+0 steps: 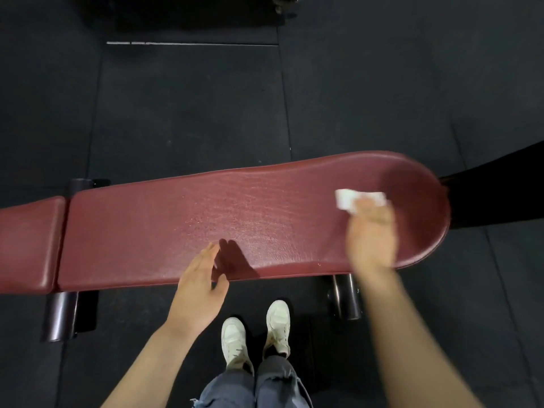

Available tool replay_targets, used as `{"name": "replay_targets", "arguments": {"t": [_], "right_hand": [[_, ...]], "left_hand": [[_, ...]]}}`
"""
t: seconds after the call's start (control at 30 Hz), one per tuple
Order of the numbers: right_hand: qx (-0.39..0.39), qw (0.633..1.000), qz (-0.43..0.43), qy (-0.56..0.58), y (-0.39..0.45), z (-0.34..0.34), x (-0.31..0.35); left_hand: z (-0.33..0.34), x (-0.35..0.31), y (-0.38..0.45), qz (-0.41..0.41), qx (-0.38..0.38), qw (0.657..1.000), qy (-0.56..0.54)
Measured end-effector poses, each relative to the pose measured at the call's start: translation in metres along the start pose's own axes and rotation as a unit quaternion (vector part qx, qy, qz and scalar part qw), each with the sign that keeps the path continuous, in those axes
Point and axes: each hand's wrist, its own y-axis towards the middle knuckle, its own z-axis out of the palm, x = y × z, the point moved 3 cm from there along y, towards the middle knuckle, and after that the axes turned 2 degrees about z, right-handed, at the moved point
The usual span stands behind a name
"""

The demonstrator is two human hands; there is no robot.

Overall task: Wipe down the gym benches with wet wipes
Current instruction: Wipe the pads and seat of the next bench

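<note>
The right hand [371, 231] is pressing a folded white wipe [357, 199] onto the rounded right end of the red bench [250, 219]; how its blurred fingers lie cannot be told. The bench's long axis is running leftward, so unwiped padding is lying toward the left hand [200, 285], which is hovering with fingers relaxed and empty at the near edge.

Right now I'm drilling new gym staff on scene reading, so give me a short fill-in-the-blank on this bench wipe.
1. The right hand presses a ____ wipe onto the pad.
2. The bench pad is dark ____.
3. The wipe is at the pad's ____ end.
4. The left hand, fingers straight, holds ____.

Missing words: white; red; rounded; nothing
</note>
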Motion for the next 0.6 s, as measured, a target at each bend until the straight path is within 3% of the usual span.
{"name": "replay_targets", "arguments": {"t": [0.07,0.1,0.17,0.2,0.27,0.37,0.43,0.5,0.6], "right_hand": [[0.09,0.987,-0.13,0.003,-0.046,0.057,0.076],[0.162,0.964,-0.209,0.004,-0.07,0.081,0.11],[0.272,0.885,-0.377,0.024,-0.1,0.107,0.148],[0.294,0.858,-0.42,0.038,-0.1,0.109,0.15],[0.245,0.862,-0.443,0.03,-0.073,0.092,0.124],[0.154,0.941,-0.3,-0.03,-0.024,0.038,0.031],[0.075,0.979,-0.158,-0.102,0.002,-0.011,-0.049],[0.032,0.989,-0.012,-0.143,0.013,-0.055,-0.106],[0.004,0.99,0.083,-0.11,-0.008,-0.052,-0.099]], "left_hand": [[-0.002,0.001,0.0,-0.01,-0.006,1.0,-0.007],[-0.003,0.003,-0.002,-0.016,-0.014,1.0,-0.011],[-0.009,0.012,-0.005,-0.028,-0.035,0.999,-0.013],[-0.011,0.017,-0.007,-0.037,-0.038,0.999,-0.008],[-0.015,0.024,-0.012,-0.05,-0.03,0.998,0.004],[-0.012,0.024,-0.019,-0.051,-0.011,0.999,0.001],[-0.006,0.019,-0.022,-0.035,0.004,0.999,0.003],[-0.002,0.015,-0.024,-0.021,0.019,1.0,0.005],[0.004,0.012,-0.028,-0.011,0.038,0.999,0.005]]}}
